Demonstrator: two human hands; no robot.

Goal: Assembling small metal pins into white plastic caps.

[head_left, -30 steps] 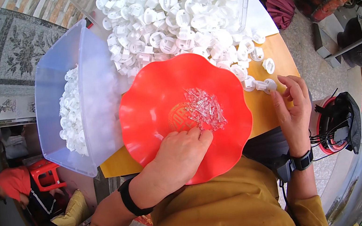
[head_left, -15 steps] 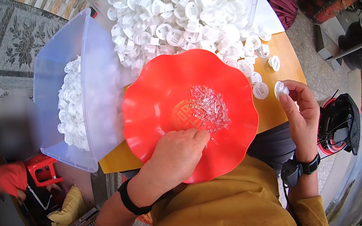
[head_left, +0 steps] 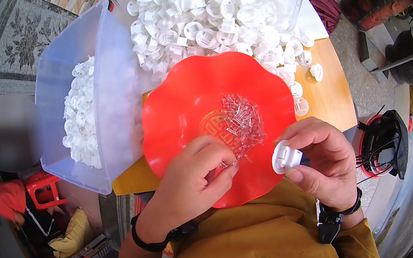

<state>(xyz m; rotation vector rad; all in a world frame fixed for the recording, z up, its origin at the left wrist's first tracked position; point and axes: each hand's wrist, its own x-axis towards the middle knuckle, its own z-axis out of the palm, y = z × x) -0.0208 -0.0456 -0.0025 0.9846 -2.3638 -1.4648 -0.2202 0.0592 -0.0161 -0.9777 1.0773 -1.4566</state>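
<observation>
A wavy-rimmed red plastic bowl (head_left: 168,110) sits in front of me, with a heap of small clear plastic pins (head_left: 244,123) inside it. Over its near left side, my left hand (head_left: 190,177) is closed in a pinch, and bits of clear pin show at its fingertips. My right hand (head_left: 331,163) is closed on a white round plastic part (head_left: 285,157), gripped by thumb and fingers above the bowl's right rim. The part is a disc with a block-like back, tilted toward the left hand.
Behind the bowl, a big pile of similar white parts (head_left: 200,19) spills from a clear tub onto the wooden table (head_left: 333,92). A translucent bin (head_left: 116,89) at left holds smaller white pieces (head_left: 81,116). Another person (head_left: 10,206) is at far left near a red stool (head_left: 43,190).
My right hand has brought the white part leftward and nearer, from beside the table pile to the bowl's rim. The left hand has drawn back slightly from the clear pins.
</observation>
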